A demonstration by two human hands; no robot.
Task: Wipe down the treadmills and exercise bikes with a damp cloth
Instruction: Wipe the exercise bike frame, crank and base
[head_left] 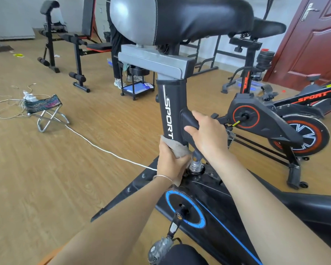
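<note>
**Wiping the seat post (pixel 170 104) of the exercise bike (pixel 214 199)**

We are pressing a grey cloth (pixel 178 149) against the lower seat post at the centre of the frame, our left hand (pixel 170 161) curling round the cloth and pinching it to the tube. Our right hand (pixel 208 132) is gripping the black brace (pixel 188 118) just beside the post. The exercise bike is filling the lower right, its saddle (pixel 189 16) looming at the top. A red-trimmed bike (pixel 266 119) is standing at right.
</note>
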